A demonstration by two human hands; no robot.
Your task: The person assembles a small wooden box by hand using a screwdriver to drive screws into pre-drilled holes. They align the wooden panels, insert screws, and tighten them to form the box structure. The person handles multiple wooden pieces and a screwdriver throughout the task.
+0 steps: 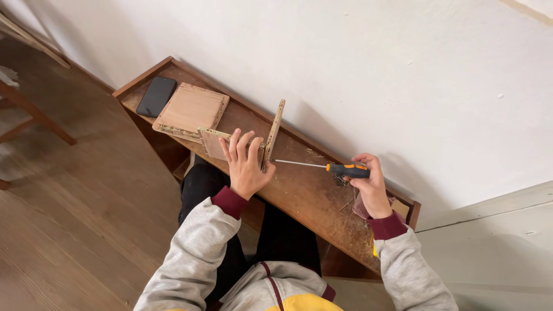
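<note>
The left hand presses one flat wooden panel on the surface, fingers spread; the right hand is clenched round one screwdriver, tip at one upright panel; one stacked panel and one phone lie beyond.

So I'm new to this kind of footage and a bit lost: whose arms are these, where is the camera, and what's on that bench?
There is one picture, taken by a camera worn on a person's head, looking down at their own two arms in grey sleeves. There is no machine. They sit at a narrow wooden bench against a white wall. The left hand presses flat on a small wooden panel joined to an upright wooden panel. The right hand grips a screwdriver with a black and orange handle, its tip at the upright panel. Farther along lie a square wooden board and a dark phone. Wood shavings are scattered near the right hand.
</note>
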